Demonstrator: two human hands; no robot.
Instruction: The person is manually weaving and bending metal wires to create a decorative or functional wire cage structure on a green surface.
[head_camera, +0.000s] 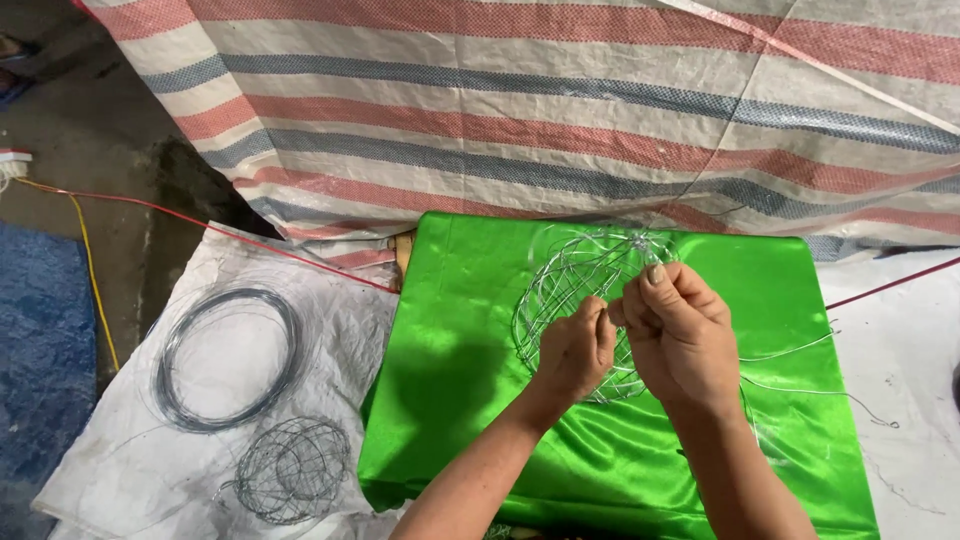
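A round cage of thin silver wire rests on a bright green satin cloth. My left hand and my right hand meet over its right side, fingertips pinched together on the wire. The left thumb and forefinger grip a strand; the right fingers close on the wire just beside them. Loose wire ends trail to the right across the cloth. My hands hide part of the cage.
A coil of dark wire and a finished dark wire ball lie on a white sack at left. A striped red, blue and white tarp hangs behind. Red and yellow cables cross the concrete floor.
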